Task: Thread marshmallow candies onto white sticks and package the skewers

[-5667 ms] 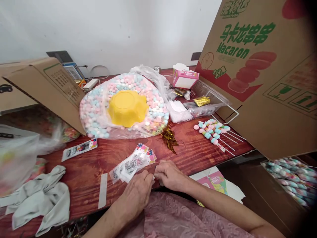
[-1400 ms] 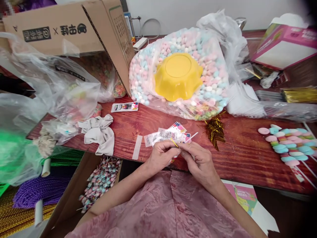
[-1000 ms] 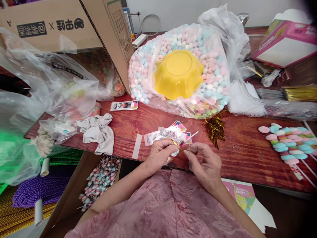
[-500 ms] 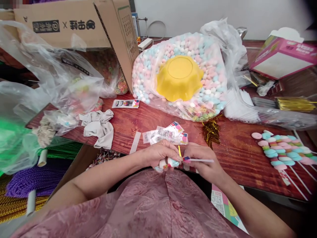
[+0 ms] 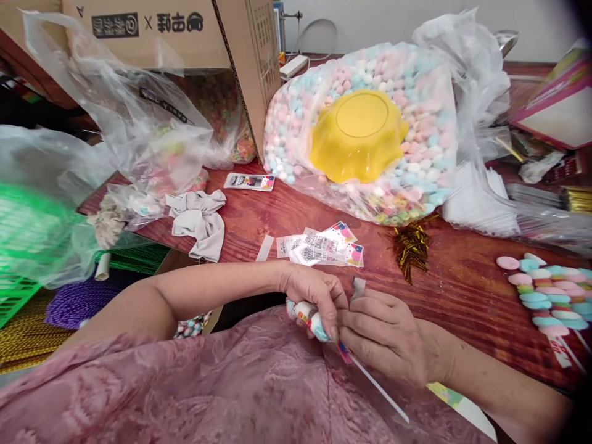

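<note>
The left hand [image 5: 314, 290] grips a clear-wrapped, pastel candy skewer [image 5: 309, 317] with a thin white stick [image 5: 380, 387]; the right hand [image 5: 391, 333] pinches its neck, before pink patterned clothing [image 5: 240, 382], near the red-brown wooden counter [image 5: 456, 290]'s front edge

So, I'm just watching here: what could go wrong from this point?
The left hand grips the wrapped candy stack, which looks soft, so too tight a squeeze might dent it. The white stick juts out over the pink garment and could perhaps catch on the fabric. Farther back, the yellow bowl sits upside down on the lumpy bag of candies; a bump to the bag might make it slide.
</note>
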Available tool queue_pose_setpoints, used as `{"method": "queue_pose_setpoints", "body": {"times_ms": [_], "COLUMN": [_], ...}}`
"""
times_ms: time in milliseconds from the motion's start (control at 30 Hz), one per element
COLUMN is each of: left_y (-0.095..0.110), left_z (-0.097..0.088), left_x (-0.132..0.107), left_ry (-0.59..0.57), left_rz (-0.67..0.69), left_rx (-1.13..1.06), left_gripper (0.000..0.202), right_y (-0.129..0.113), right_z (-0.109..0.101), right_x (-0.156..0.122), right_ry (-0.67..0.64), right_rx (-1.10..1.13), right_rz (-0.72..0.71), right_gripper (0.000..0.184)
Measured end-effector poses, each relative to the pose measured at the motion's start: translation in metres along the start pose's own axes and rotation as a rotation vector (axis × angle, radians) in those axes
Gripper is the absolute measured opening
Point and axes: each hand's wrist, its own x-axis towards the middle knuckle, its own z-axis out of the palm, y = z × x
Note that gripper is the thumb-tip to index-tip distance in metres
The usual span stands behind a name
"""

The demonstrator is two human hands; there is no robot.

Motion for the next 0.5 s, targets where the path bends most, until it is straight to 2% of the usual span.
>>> {"method": "queue_pose_setpoints", "body": {"times_ms": [133, 300, 400, 500], "left_y": [0.013, 0.031, 0.036, 0.039], "left_z": [0.000, 0.003, 0.001, -0.002], "left_x": [-0.005, -0.010, -0.013, -0.018], "left_ry": [0.003, -0.031, -0.026, 0.039], "left_rz": [0.038, 0.101, 0.148, 0.202], "left_rx": [0.079, 0.102, 0.082, 0.158], "left_gripper": [0.026, 0.034, 0.057, 0.080], "right_y": [-0.004, -0.014, -0.019, -0.019], "right_z": [0.006, 0.012, 0.018, 0.024], "right_x": [-0.003, 0.000, 0.002, 0.005], "right_ry": [0.021, 0.136, 0.227, 0.274], "right_rx": [-0.004, 0.023, 0.047, 0.021], "right_rz": [0.109, 0.185, 0.292, 0.391], "right_gripper": [0.024, 0.015, 0.016, 0.018]}}
